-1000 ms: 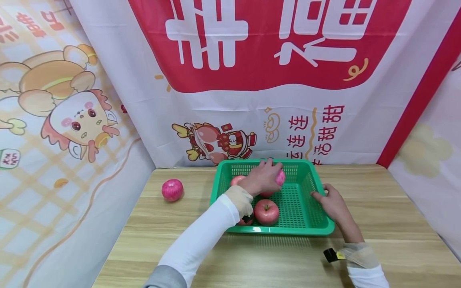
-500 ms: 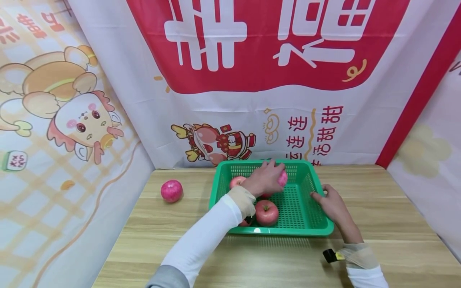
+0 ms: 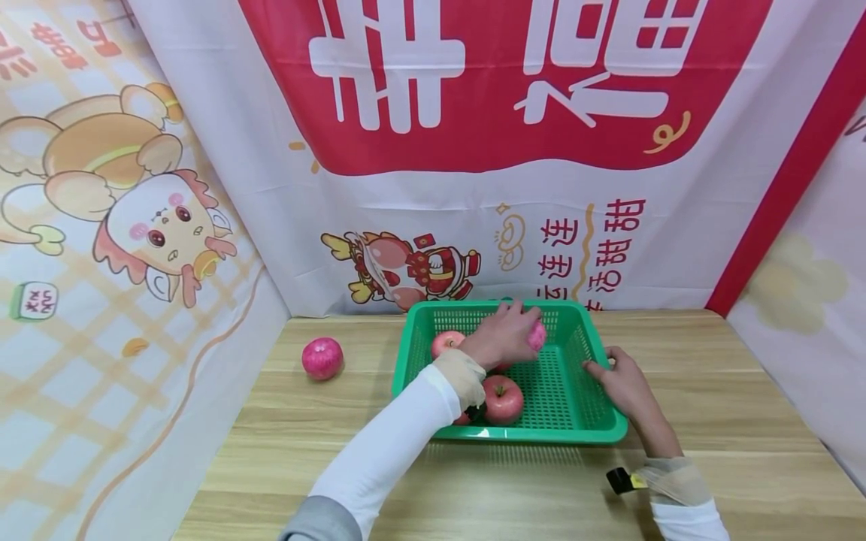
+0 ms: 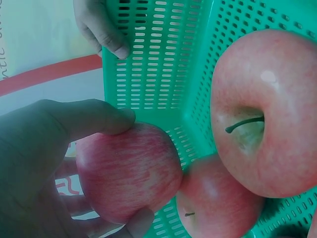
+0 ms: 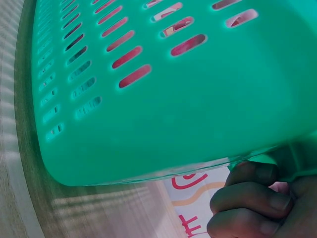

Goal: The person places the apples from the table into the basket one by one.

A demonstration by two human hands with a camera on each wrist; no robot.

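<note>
My left hand [image 3: 502,335] reaches over the green basket [image 3: 528,435] and holds a pink-red striped apple [image 4: 130,171] between thumb and fingers. That apple touches or overlaps a smaller-looking apple [image 4: 218,198] in the left wrist view. A large apple with its stem showing [image 3: 504,400] lies near the basket's front wall. Another apple [image 3: 446,343] sits at the back left, and others are partly hidden under my left hand and wrist. My right hand [image 3: 624,382] grips the basket's right rim, thumb inside; its curled fingers [image 5: 252,203] show beneath the rim in the right wrist view.
A single pink apple [image 3: 322,358] lies on the wooden table [image 3: 284,451], left of the basket. A printed cloth [image 3: 379,203] hangs right behind the basket, and another patterned cloth [image 3: 135,361] borders the table's left side. A black camera piece [image 3: 619,480] sits at my right wrist.
My left hand has shifted slightly to the right with the apple in its grip. The right hand and basket stay in place.
</note>
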